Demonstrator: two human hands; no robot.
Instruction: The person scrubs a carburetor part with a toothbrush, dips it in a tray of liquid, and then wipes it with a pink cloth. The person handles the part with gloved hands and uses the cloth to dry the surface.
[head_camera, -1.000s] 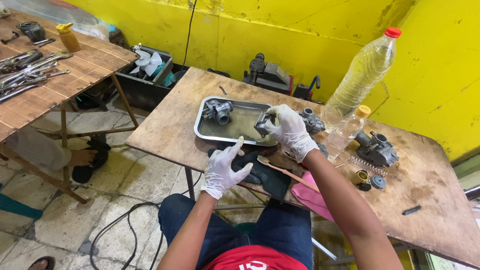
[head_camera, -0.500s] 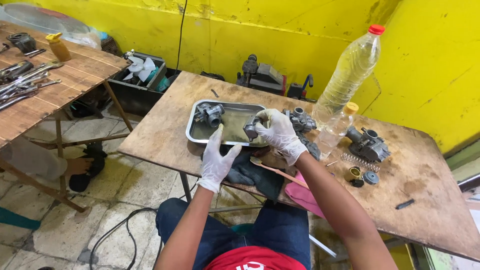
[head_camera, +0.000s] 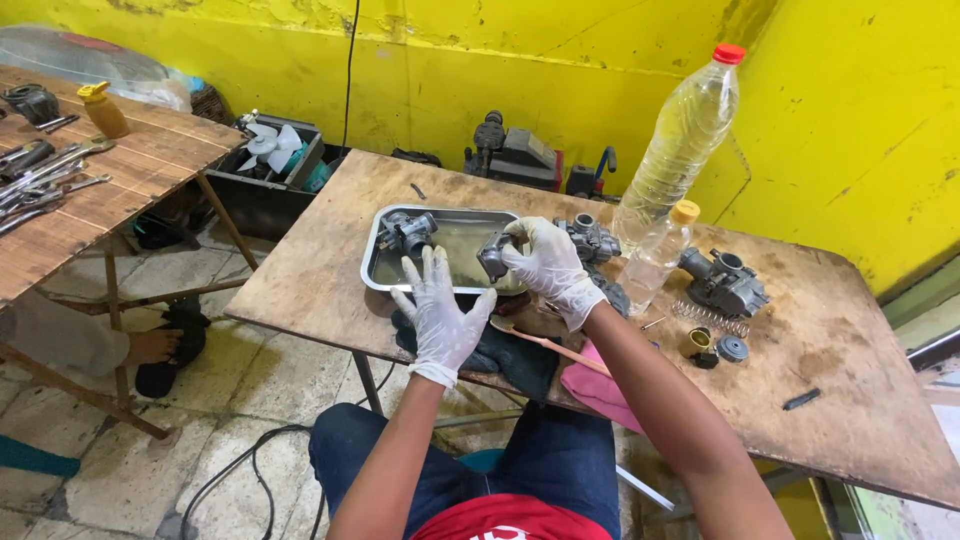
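Seated person in dark jeans and a red shirt at a worn brown plywood tabletop (head_camera: 850, 420). Left hand (head_camera: 440, 315), in a white disposable glove, is released: its fingers (head_camera: 428, 268) are spread flat and point up over the near rim of a shallow rectangular steel tray (head_camera: 372, 262), above a dark crumpled rag (head_camera: 505, 352) at the tabletop's near edge. A thin wooden stick (head_camera: 560, 347) and a pink cloth (head_camera: 592, 385) lie just right of the rag. Right hand (head_camera: 548, 265), likewise gloved, has its fingers closed around a small grey cast-metal carburettor part (head_camera: 493, 255), held over the right half of the tray. A second grey carburettor body (head_camera: 407, 232) rests inside the tray at its left. Beyond the right hand lies another grey metal casting (head_camera: 590, 238); to its right stand a small clear bottle with a yellow cap (head_camera: 660, 255) and a tall clear plastic bottle with a red cap (head_camera: 682, 140). Further right: a dark grey carburettor housing (head_camera: 725, 283), a coil spring (head_camera: 710, 318) and small round fittings (head_camera: 718, 348). Background: yellow painted wall (head_camera: 850, 120)
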